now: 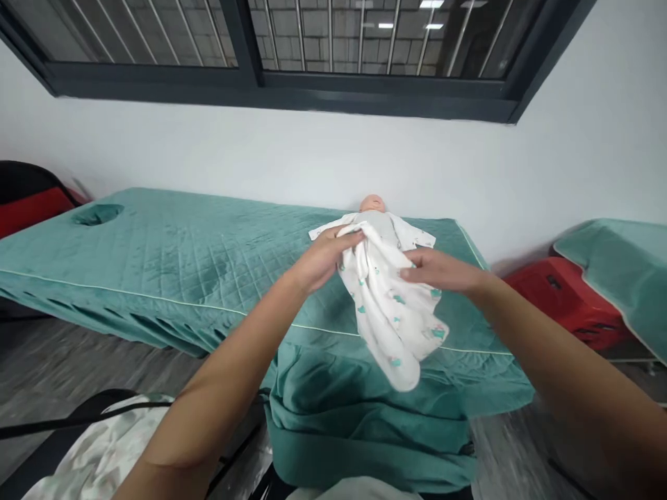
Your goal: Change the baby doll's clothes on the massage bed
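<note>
A white cloth [390, 305] with small green prints hangs over the near side of the green bed. My left hand [333, 253] pinches its upper edge between thumb and fingers. At the cloth's right side is my right hand [435, 269], fingers closed against the fabric, with the cloth between thumb and fingertips. Behind the cloth a baby doll [372, 203] lies on its back near the wall, its head showing. The doll wears a white garment [414, 232] with sleeves spread out; its lower body is hidden by the cloth and my hands.
The quilted green bed [171, 243] has a face hole at the left. A folded green cover [365, 417] drapes over its front. Red cases [567, 298] stand at the right. Patterned fabric [99, 451] lies at the lower left. A barred window is above.
</note>
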Available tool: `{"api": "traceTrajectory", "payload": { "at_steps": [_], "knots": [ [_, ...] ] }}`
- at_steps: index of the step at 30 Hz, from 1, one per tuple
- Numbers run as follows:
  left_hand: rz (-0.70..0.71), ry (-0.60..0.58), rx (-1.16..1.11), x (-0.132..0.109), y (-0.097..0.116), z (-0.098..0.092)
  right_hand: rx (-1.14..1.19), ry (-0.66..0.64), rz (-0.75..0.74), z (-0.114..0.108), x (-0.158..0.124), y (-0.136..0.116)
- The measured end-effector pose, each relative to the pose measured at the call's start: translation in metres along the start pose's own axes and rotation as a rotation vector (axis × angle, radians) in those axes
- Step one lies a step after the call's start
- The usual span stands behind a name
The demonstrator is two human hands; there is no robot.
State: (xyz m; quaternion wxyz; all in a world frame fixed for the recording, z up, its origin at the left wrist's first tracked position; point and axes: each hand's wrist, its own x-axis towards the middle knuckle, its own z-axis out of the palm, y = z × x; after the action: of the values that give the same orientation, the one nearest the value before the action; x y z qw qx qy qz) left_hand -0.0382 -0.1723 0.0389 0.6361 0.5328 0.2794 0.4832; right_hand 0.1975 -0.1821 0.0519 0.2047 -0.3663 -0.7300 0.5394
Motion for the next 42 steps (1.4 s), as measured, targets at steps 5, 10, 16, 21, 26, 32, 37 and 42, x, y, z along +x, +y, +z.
{"api": "traceTrajectory", "payload": {
  "at_steps": [5,10,16,21,26,32,37,42],
  "knots": [
    [-0.1,-0.066,-0.066,0.005,-0.035,0.016,0.294,0.451,-0.159,0.012,0.039,0.019],
    [-0.211,-0.048,0.136,-0.001,-0.071,0.012,0.53,0.58,-0.165,0.021,0.059,0.033],
    [-0.122,0.229,-0.259,0.007,-0.078,-0.014,0.421,0.252,0.012,0.009,0.04,0.063],
    [-0.177,0.173,-0.27,0.012,-0.085,-0.018,0.273,0.047,0.132,0.005,0.043,0.066],
    [-0.386,-0.118,-0.155,0.001,-0.09,-0.022,0.606,0.391,-0.038,0.011,0.063,0.061],
    [-0.308,-0.016,-0.339,-0.004,-0.097,-0.029,0.725,0.266,0.004,0.028,0.058,0.081],
    [-0.319,0.017,-0.46,-0.007,-0.11,-0.023,0.59,-0.131,0.139,0.034,0.04,0.103],
    [-0.391,0.042,-0.41,-0.015,-0.122,-0.012,0.651,0.184,0.063,0.035,0.035,0.101]
  ]
}}
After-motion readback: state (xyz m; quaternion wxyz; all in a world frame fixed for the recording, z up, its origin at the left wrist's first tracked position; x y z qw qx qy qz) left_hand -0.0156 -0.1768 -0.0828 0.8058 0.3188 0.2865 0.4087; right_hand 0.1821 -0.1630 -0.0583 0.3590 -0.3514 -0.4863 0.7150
